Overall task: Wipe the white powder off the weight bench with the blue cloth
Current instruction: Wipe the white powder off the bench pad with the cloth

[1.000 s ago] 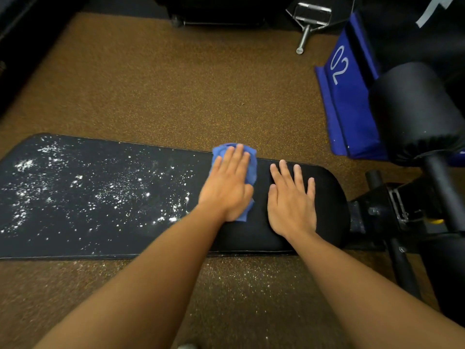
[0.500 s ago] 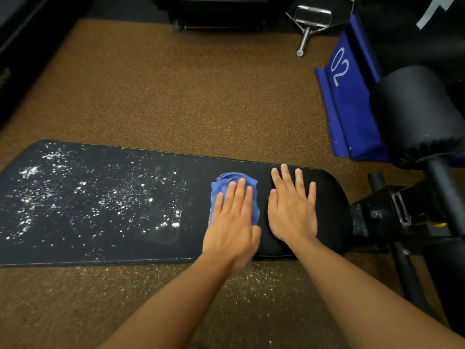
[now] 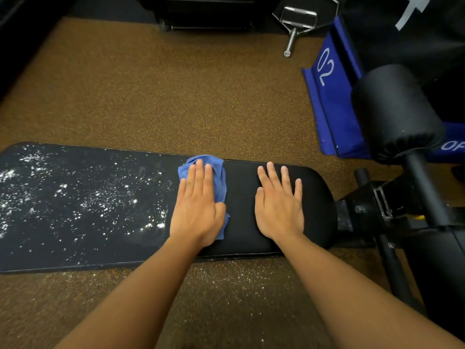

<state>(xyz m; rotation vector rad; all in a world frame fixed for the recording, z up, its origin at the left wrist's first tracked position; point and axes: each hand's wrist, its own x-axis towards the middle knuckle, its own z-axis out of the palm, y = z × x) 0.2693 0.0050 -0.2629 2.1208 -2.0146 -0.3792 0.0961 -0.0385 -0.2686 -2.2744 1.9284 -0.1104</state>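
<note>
A long black weight bench pad lies across the view. White powder speckles its left half, while the right end looks clean. My left hand lies flat on the crumpled blue cloth, pressing it onto the pad near the far edge, just right of the powder. My right hand rests flat on the clean right end with fingers spread and nothing in it.
Brown speckled floor surrounds the bench, with powder scattered on the floor in front. A black roller pad and the bench frame stand at right. A blue mat marked 02 and a metal handle lie beyond.
My left hand slid the cloth toward me to the near edge, then pushed it back to the far edge and slightly left. My right hand stayed in place.
</note>
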